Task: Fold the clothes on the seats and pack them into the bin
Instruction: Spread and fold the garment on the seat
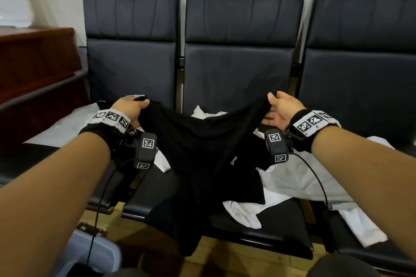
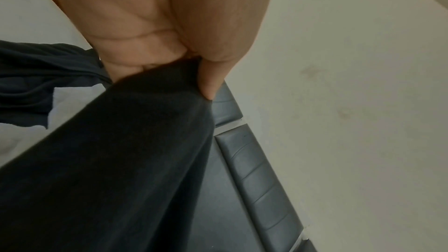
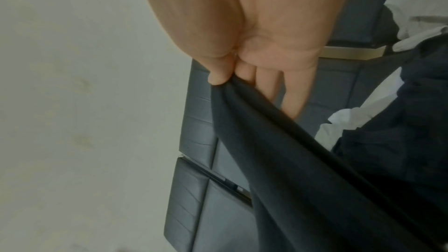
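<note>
My left hand (image 1: 130, 109) and right hand (image 1: 280, 109) each pinch the black garment (image 1: 202, 153), spreading it above the seats (image 1: 258, 227); next, lay it flat to fold

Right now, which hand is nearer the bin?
Left. The left hand grips the black garment above the left seat, on the same side as the bin, which sits on the floor at lower left. The right hand pinches the garment's other end, farther right.
</note>
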A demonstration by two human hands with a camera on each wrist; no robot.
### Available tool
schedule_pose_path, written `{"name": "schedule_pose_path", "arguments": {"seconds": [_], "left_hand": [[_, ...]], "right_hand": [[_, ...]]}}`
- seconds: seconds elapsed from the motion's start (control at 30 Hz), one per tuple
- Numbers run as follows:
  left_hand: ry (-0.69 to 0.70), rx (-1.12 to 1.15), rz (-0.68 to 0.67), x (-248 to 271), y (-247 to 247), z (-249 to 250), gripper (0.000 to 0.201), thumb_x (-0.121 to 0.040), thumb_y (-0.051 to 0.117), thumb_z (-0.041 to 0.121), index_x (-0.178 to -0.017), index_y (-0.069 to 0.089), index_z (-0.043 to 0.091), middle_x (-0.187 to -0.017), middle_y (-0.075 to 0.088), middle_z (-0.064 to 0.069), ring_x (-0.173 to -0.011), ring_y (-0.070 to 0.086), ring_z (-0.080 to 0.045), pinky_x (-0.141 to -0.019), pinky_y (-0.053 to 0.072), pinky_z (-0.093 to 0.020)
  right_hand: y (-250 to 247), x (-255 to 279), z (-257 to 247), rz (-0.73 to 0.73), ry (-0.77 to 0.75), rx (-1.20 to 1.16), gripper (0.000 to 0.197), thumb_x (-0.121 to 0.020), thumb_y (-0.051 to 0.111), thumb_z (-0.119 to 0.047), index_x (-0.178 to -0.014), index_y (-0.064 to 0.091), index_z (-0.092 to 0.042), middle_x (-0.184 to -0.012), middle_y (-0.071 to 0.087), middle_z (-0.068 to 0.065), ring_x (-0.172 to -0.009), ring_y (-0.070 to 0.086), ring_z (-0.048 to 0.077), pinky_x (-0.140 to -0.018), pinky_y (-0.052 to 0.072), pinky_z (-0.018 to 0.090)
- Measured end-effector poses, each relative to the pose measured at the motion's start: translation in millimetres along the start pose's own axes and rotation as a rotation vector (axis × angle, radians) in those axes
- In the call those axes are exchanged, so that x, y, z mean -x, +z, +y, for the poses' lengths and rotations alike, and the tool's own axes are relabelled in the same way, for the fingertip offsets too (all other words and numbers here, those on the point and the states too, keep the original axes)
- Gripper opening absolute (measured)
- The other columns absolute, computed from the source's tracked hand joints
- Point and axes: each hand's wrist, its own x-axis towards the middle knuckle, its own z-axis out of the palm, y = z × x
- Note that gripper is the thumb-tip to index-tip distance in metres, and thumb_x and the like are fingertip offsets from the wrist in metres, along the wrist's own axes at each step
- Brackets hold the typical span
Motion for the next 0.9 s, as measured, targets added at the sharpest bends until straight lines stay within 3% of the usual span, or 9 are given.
{"name": "schedule_pose_path", "arguments": {"seconds": [0.1,0.23,0.33,0.4,0.5,0.63,0.73,0.83,0.9], "left_hand": [[0.067,0.071,0.002,14.7,-8.4,18.1,0.031,-0.095,0.056,0.018,-0.123,0.058,0.005,-0.115,0.065,-0.020,-0.107,0.064,-0.037,-0.090,0.050,-0.057],[0.131,0.026,0.062,29.2,-18.4,44.4,0.024,-0.093,0.059,0.021,-0.115,0.060,0.010,-0.112,0.064,-0.021,-0.103,0.064,-0.037,-0.088,0.050,-0.059],[0.128,-0.148,0.113,45.2,-23.2,65.9,0.036,-0.084,0.068,0.028,-0.114,0.062,0.008,-0.114,0.064,-0.022,-0.103,0.064,-0.038,-0.092,0.052,-0.050],[0.107,-0.294,0.149,58.7,-25.5,80.4,0.033,-0.091,0.063,0.030,-0.111,0.062,0.005,-0.107,0.063,-0.023,-0.096,0.064,-0.039,-0.085,0.052,-0.042],[0.126,-0.239,0.082,66.6,-29.9,90.8,0.015,-0.089,0.064,0.025,-0.099,0.064,0.014,-0.122,0.062,-0.022,-0.109,0.061,-0.041,-0.096,0.048,-0.054],[0.206,-0.196,0.058,67.3,-39.0,96.7,0.014,-0.088,0.064,0.020,-0.100,0.058,0.022,-0.129,0.058,-0.020,-0.105,0.060,-0.030,-0.099,0.047,-0.053],[0.237,-0.319,0.086,85.8,-36.5,108.1,0.020,-0.088,0.066,0.018,-0.107,0.062,0.015,-0.119,0.063,-0.016,-0.091,0.062,-0.030,-0.080,0.058,-0.034],[0.321,-0.459,0.179,90.3,-44.0,108.7,0.021,-0.088,0.067,0.016,-0.108,0.062,0.020,-0.108,0.061,-0.008,-0.083,0.059,-0.030,-0.051,0.050,-0.025],[0.300,-0.385,0.122,96.8,-45.6,106.3,0.011,-0.088,0.068,0.015,-0.094,0.063,0.022,-0.102,0.062,-0.013,-0.084,0.059,-0.032,-0.061,0.057,-0.036]], "right_hand": [[3.0,7.4,-19.2,0.064,-0.007,-0.015,0.019,-0.105,0.038,-0.022,-0.120,0.049,-0.017,-0.113,0.065,0.009,-0.098,0.064,0.029,-0.078,0.053,0.050],[-9.1,-8.8,-35.7,0.080,-0.123,0.152,0.054,-0.085,0.069,-0.036,-0.121,0.059,0.003,-0.108,0.069,0.015,-0.108,0.066,0.035,-0.096,0.052,0.050],[4.8,32.3,-59.5,0.030,-0.185,0.297,0.023,-0.083,0.074,-0.012,-0.097,0.068,0.004,-0.107,0.069,0.025,-0.102,0.067,0.039,-0.095,0.053,0.047],[2.4,42.0,-68.4,0.090,-0.242,0.454,0.006,-0.084,0.072,-0.008,-0.087,0.068,-0.006,-0.096,0.070,0.021,-0.096,0.068,0.038,-0.090,0.055,0.049],[-3.3,50.3,-82.2,0.126,-0.268,0.385,0.014,-0.093,0.064,-0.020,-0.083,0.055,-0.019,-0.088,0.063,0.008,-0.089,0.065,0.032,-0.078,0.057,0.053],[-14.6,50.3,-97.5,0.163,-0.270,0.322,0.014,-0.091,0.067,-0.023,-0.088,0.053,-0.020,-0.100,0.062,0.014,-0.096,0.065,0.035,-0.080,0.055,0.057],[-32.9,41.0,-104.9,0.286,-0.393,0.359,0.032,-0.074,0.081,-0.029,-0.101,0.063,-0.029,-0.115,0.064,0.011,-0.098,0.066,0.029,-0.082,0.057,0.047],[-57.3,25.7,-106.6,0.274,-0.416,0.392,0.032,-0.063,0.084,-0.043,-0.088,0.077,-0.024,-0.101,0.073,0.010,-0.097,0.069,0.032,-0.088,0.056,0.051],[-70.4,23.6,-108.3,0.233,-0.339,0.361,0.052,-0.042,0.086,-0.058,-0.081,0.080,-0.024,-0.095,0.074,0.016,-0.091,0.070,0.035,-0.085,0.056,0.057]]}}
